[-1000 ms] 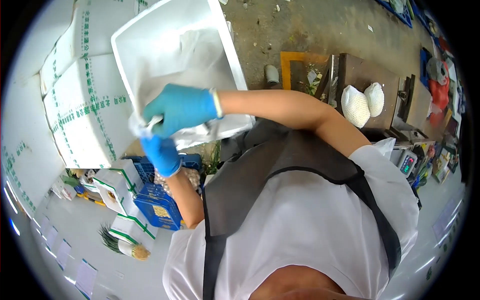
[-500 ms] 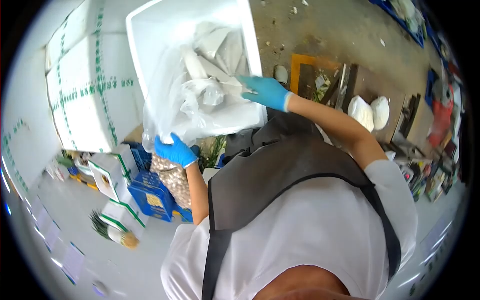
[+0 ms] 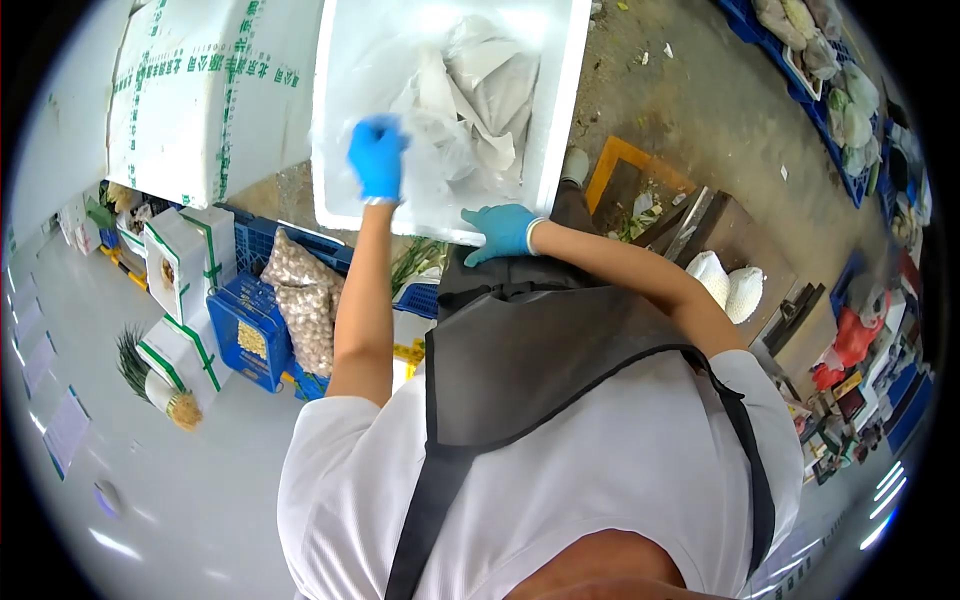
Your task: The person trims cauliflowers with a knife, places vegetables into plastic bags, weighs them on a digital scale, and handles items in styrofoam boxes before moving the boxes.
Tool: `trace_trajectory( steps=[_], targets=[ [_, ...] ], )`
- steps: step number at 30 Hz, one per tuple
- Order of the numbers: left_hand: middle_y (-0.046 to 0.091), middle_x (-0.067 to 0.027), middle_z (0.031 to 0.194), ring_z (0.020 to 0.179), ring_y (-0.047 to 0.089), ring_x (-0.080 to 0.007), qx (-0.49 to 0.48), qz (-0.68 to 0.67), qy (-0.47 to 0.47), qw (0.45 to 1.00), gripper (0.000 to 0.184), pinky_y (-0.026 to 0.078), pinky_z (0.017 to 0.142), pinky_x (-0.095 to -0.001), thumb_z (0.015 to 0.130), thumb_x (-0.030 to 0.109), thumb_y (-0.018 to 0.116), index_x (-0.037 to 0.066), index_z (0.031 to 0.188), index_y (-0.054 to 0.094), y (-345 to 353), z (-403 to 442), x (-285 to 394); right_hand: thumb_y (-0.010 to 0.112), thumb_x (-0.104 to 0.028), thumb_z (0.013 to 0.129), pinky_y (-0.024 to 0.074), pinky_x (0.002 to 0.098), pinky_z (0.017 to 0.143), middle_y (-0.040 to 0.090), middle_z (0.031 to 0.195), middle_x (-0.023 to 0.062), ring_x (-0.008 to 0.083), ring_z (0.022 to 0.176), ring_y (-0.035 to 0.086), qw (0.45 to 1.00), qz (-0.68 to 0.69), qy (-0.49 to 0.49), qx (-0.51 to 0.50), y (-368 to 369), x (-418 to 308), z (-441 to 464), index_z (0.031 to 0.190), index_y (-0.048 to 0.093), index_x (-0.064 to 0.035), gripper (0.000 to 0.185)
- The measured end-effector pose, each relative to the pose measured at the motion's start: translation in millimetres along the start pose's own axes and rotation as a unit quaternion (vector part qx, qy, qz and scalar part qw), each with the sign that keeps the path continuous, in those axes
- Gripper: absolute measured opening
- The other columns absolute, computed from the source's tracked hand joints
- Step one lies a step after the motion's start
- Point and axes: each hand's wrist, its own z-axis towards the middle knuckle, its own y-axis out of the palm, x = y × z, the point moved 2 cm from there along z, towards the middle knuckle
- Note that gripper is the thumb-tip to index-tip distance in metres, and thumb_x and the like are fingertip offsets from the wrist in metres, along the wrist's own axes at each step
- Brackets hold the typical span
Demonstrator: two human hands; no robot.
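A white foam box [image 3: 576, 110] stands in front of me, its inside facing up. In it lie crumpled clear plastic [image 3: 455, 150] and greyish-white sheets [image 3: 495, 90] like paper. My left hand [image 3: 378, 162], in a blue glove, is over the left part of the box beside the plastic. Its fingers are curled and slightly blurred; what they hold, if anything, I cannot make out. My right hand [image 3: 500, 232], in a teal-blue glove, grips the near rim of the box, thumb and fingers on either side of the edge.
Large white foam boxes [image 3: 180, 110] with green print stand at left. Below are a blue crate [image 3: 248, 345], a bag of garlic-like bulbs [image 3: 305, 300] and bundled green stalks [image 3: 170, 395]. At right, two white netted items [image 3: 725, 285] rest near wooden boards; produce crates [image 3: 835, 110] line the far right.
My left hand has let go of the plastic at the near left corner and moved up over the box. My right hand has come from the inner sheets down to the near rim.
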Motion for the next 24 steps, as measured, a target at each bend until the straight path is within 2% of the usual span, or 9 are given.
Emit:
trace_trajectory(
  steps=[4, 6, 9, 12, 13, 15, 17, 20, 24],
  targets=[
    [0.063, -0.0130, 0.085, 0.069, 0.063, -0.0216, -0.053, 0.169, 0.257, 0.950, 0.008, 0.051, 0.067, -0.0332, 0.083, 0.005, 0.061, 0.004, 0.090, 0.065, 121, -28, 44, 0.070, -0.056, 0.069, 0.0458, 0.0445, 0.092, 0.051, 0.131, 0.0235, 0.0377, 0.111, 0.057, 0.998, -0.044, 0.046, 0.015, 18, 11, 19, 0.146, 0.027, -0.0033, 0.103],
    [0.063, -0.0144, 0.088, 0.075, 0.064, -0.0253, -0.173, 0.004, 0.065, 0.983, 0.014, 0.051, 0.069, -0.0335, 0.082, 0.005, 0.061, 0.005, 0.096, 0.065, 158, -57, 48, 0.066, -0.047, 0.076, 0.0473, 0.0445, 0.089, 0.056, 0.126, 0.0234, 0.0357, 0.108, 0.059, 0.996, -0.057, 0.046, 0.058, 31, 11, 26, 0.132, 0.047, -0.0047, 0.072],
    [0.063, -0.0197, 0.103, 0.095, 0.062, -0.0366, -0.260, 0.197, 0.194, 0.925, 0.028, 0.050, 0.083, -0.0450, 0.082, 0.019, 0.066, 0.003, 0.105, 0.063, 178, -74, 40, 0.048, -0.032, 0.089, 0.0473, 0.0428, 0.090, 0.064, 0.114, 0.0192, 0.0337, 0.107, 0.060, 0.985, -0.012, -0.017, 0.169, 40, 13, 26, 0.111, 0.065, -0.0077, 0.037],
    [0.063, -0.0190, 0.109, 0.102, 0.061, -0.0362, -0.305, 0.366, 0.210, 0.854, 0.042, 0.048, 0.090, -0.0439, 0.082, 0.029, 0.068, 0.002, 0.114, 0.060, 125, -76, 50, 0.044, -0.031, 0.089, 0.0475, 0.0421, 0.090, 0.066, 0.112, 0.0168, 0.0336, 0.107, 0.061, 0.979, -0.092, -0.012, 0.183, 58, 39, 35, 0.114, 0.063, -0.0087, 0.039],
    [0.063, -0.0183, 0.112, 0.106, 0.059, -0.0362, -0.305, 0.353, 0.120, 0.877, 0.048, 0.046, 0.093, -0.0435, 0.080, 0.037, 0.070, 0.003, 0.113, 0.062, 91, -73, 87, 0.050, -0.034, 0.085, 0.0483, 0.0423, 0.089, 0.065, 0.113, 0.0179, 0.0327, 0.105, 0.062, 0.994, -0.020, 0.013, 0.102, -11, -10, -4, 0.113, 0.064, -0.0076, 0.041],
    [0.068, -0.0126, 0.099, 0.088, 0.066, -0.0260, -0.222, 0.264, -0.016, 0.939, 0.038, 0.052, 0.080, -0.0357, 0.078, 0.034, 0.074, 0.009, 0.106, 0.069, 22, -57, 144, 0.057, -0.039, 0.080, 0.0509, 0.0435, 0.080, 0.068, 0.099, 0.0177, 0.0334, 0.090, 0.065, 0.990, -0.075, 0.054, 0.108, -26, 2, -15, 0.104, 0.066, -0.0069, 0.041],
    [0.070, -0.0062, 0.101, 0.078, 0.063, -0.0137, 0.028, 0.128, 0.126, 0.983, 0.022, 0.048, 0.067, -0.0254, 0.091, 0.012, 0.057, 0.002, 0.108, 0.067, -52, -53, 171, 0.058, -0.042, 0.079, 0.0520, 0.0439, 0.069, 0.068, 0.085, 0.0164, 0.0356, 0.075, 0.066, 0.987, -0.054, 0.022, 0.152, -64, 1, -41, 0.096, 0.067, -0.0077, 0.039],
    [0.069, -0.0083, 0.102, 0.079, 0.064, -0.0145, 0.305, 0.107, 0.220, 0.920, 0.025, 0.047, 0.068, -0.0222, 0.095, 0.015, 0.052, 0.000, 0.110, 0.066, -112, -54, 217, 0.066, -0.047, 0.077, 0.0521, 0.0400, 0.070, 0.068, 0.083, 0.0189, 0.0322, 0.074, 0.067, 0.980, 0.028, 0.018, 0.196, -131, 10, -88, 0.108, 0.066, -0.0089, 0.049],
    [0.068, -0.0110, 0.101, 0.082, 0.066, -0.0188, 0.283, -0.013, 0.107, 0.953, 0.025, 0.050, 0.071, -0.0266, 0.094, 0.019, 0.057, -0.001, 0.107, 0.066, -157, -38, 143, 0.073, -0.037, 0.079, 0.0506, 0.0294, 0.069, 0.069, 0.083, 0.0083, 0.0129, 0.072, 0.062, 0.968, 0.054, 0.169, 0.179, -228, -8, -184, 0.120, 0.060, 0.0015, 0.058]
  ],
)
